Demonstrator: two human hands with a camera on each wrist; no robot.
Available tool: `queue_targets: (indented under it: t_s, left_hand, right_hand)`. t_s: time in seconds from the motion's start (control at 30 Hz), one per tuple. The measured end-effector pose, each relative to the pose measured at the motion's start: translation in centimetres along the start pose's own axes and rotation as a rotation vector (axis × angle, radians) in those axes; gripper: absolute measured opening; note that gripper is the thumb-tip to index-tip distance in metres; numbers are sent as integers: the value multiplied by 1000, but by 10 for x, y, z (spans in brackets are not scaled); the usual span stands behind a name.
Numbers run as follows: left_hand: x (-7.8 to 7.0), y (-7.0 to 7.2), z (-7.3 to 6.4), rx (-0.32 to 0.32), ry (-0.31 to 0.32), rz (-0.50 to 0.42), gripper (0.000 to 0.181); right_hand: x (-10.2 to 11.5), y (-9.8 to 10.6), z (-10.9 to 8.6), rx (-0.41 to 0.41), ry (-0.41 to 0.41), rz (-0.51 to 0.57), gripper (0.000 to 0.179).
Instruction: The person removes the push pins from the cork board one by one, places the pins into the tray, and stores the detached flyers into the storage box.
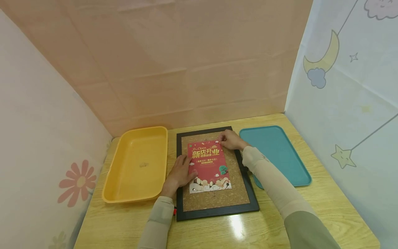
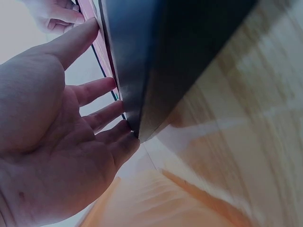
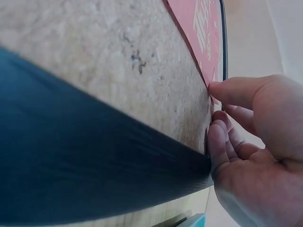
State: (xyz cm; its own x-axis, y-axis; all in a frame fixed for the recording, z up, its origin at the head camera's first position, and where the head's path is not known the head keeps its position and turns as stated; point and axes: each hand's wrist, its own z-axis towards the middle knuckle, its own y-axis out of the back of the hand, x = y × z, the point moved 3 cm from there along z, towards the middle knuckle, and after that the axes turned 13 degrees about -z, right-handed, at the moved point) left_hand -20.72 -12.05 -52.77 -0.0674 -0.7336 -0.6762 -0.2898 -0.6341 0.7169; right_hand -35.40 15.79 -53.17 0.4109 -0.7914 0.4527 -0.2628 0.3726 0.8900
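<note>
A red poster (image 1: 206,164) with gold lettering lies on a black-framed cork board (image 1: 239,176). Dark and silvery round pins (image 1: 227,184) show at its two lower corners. My left hand (image 1: 181,172) rests along the poster's left side, its fingers fairly straight and reaching over the frame. In the left wrist view, those fingertips (image 2: 109,84) touch near the board's edge. At the poster's upper right corner, my right hand (image 1: 231,139) pinches the paper with thumb and fingertips. The right wrist view shows the thumb (image 3: 236,92) on that corner, the other fingers curled against the cork.
A yellow tray (image 1: 135,199) stands left of the board with a small clump of items (image 1: 144,164) inside. To the right lies a flat teal tray (image 1: 278,148), close to the frame. Something small and red (image 1: 174,211) sits beside the board's lower left edge.
</note>
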Motion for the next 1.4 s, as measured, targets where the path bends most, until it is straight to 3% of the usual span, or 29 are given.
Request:
queue_targets:
  t_s: [0.4, 0.63, 0.8, 1.4]
  left_hand:
    - [-2, 1, 3, 12, 0, 16, 84]
    - [-1, 1, 3, 10, 8, -1, 83]
    - [0, 0, 3, 11, 15, -3, 82]
    - [-4, 0, 1, 19, 30, -13, 83]
  right_hand:
    - [-9, 0, -11, -24, -54, 105, 9]
    - [-7, 9, -30, -36, -5, 160, 12]
    - [-13, 14, -45, -65, 3, 145, 10]
    - [-64, 35, -84, -123, -68, 122, 9]
